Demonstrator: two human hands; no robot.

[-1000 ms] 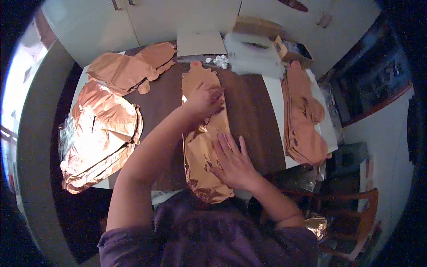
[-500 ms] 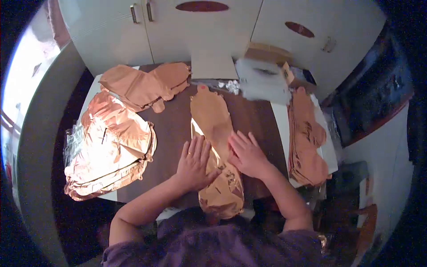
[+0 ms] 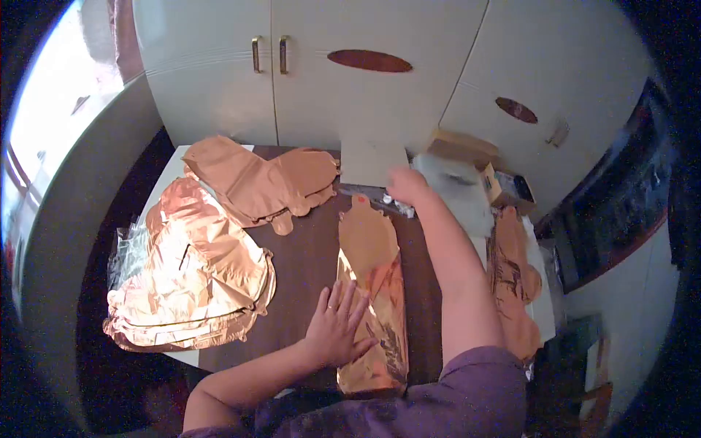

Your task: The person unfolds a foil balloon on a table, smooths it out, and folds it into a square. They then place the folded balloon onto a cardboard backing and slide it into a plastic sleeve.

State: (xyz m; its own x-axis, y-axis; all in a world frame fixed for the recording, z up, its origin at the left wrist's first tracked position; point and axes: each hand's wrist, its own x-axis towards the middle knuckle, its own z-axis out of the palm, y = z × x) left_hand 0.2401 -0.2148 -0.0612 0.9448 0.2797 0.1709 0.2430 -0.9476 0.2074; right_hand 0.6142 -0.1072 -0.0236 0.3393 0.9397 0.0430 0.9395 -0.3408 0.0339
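A folded copper-coloured foil balloon lies lengthwise down the middle of the brown table, with a small red spot on its far tab. My left hand rests flat on the balloon's near left side, fingers spread. At the back of the table, my right hand reaches down to a little heap of small white pieces. Its fingers are drawn together and partly hidden, so what they pinch, if anything, does not show.
Shiny foil balloons are piled at the left, with matte ones behind them. Another stack lies at the right edge. A clear plastic bag, a small box and a pale board stand along the back, before white cabinets.
My right hand has left the balloon and moved forward to the white pieces. My left hand stays flat on the balloon. The view has tilted up.
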